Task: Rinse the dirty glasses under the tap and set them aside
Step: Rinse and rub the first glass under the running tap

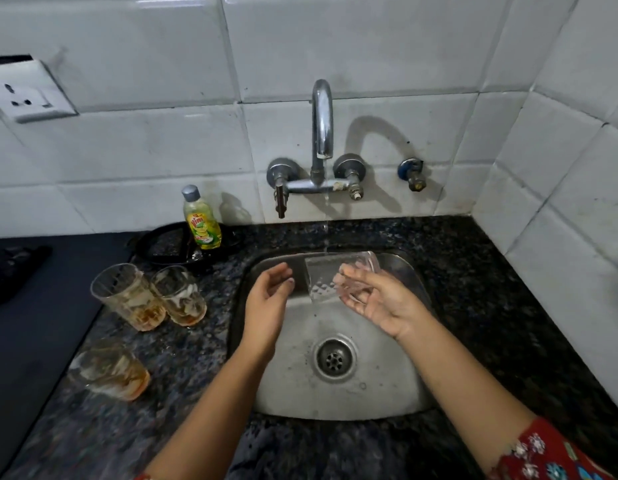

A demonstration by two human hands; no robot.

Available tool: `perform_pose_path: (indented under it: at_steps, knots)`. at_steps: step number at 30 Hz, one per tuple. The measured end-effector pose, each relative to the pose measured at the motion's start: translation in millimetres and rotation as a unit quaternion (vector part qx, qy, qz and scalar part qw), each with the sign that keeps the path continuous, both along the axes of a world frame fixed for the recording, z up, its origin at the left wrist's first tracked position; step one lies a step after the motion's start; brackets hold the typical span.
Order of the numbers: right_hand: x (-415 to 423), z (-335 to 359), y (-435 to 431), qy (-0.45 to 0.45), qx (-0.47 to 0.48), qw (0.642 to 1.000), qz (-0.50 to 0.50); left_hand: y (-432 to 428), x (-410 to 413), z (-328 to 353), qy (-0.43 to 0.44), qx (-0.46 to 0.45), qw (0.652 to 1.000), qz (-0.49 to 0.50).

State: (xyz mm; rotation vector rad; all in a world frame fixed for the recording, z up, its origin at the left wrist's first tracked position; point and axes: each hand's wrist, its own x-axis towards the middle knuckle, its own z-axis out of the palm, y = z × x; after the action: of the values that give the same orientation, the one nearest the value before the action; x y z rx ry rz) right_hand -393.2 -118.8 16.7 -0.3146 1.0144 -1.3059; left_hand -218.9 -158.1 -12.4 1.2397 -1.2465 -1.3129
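The right hand (380,303) grips a clear glass (335,275), fingers curled round it. It holds the glass tipped nearly on its side over the back of the sink (369,403). A thin stream of water (325,230) drops from the tap (322,119) on the tiled wall and lands on the upper side of the glass. The left hand (269,299) hovers over the sink's left side, just beside the glass, its fingers loosely curved and holding nothing.

On the counter (491,306), left of the sink, three dirty glasses stand with brownish dregs. The tall glass (127,296) and the middle glass (179,294) are close together near the sink's back left corner. The near glass (110,368) stands apart, closer to the counter's front edge. A yellow dish soap bottle (201,223) stands upright at the counter's back edge against the tiles, left of the tap. A red flowered sleeve (549,452) covers the right arm.
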Motion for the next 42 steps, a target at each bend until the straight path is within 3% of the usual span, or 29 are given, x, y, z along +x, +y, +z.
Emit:
perform_pose_path:
  at_steps: [7, 15, 22, 30, 33, 39, 42]
  knots:
    - [100.0, 20.8, -31.4, -0.198, 0.048, 0.977, 0.058, 13.6, 91.8, 32.9, 0.042, -0.047, 0.99, 0.124]
    - [288.2, 49.9, -94.3, -0.21, 0.073, 0.966, 0.132, -24.6, 278.9, 69.8, 0.036, -0.101, 0.969, 0.223]
    - [445.8, 59.7, -158.1, -0.087, 0.046, 0.984, 0.148, -72.2, 441.5, 72.8, -0.007, -0.071, 0.973, 0.221]
    - [563.7, 43.5, -249.1, 0.02, 0.032, 0.986, 0.161, -128.0, 567.1, 52.5, 0.005, -0.014, 0.964, 0.266]
    - [602.9, 32.3, -290.0, 0.096, -0.019, 0.985, 0.141, -150.6, 597.3, 41.3, 0.011, -0.003, 0.959, 0.284]
    - [660.5, -2.0, -363.8, 0.309, -0.161, 0.93, 0.117, -188.2, 629.9, 13.3, 0.021, 0.017, 0.949, 0.313]
    - [681.1, -18.7, -392.6, 0.402, -0.213, 0.88, 0.139, -200.0, 634.0, -1.5, 0.03, 0.027, 0.946, 0.321]
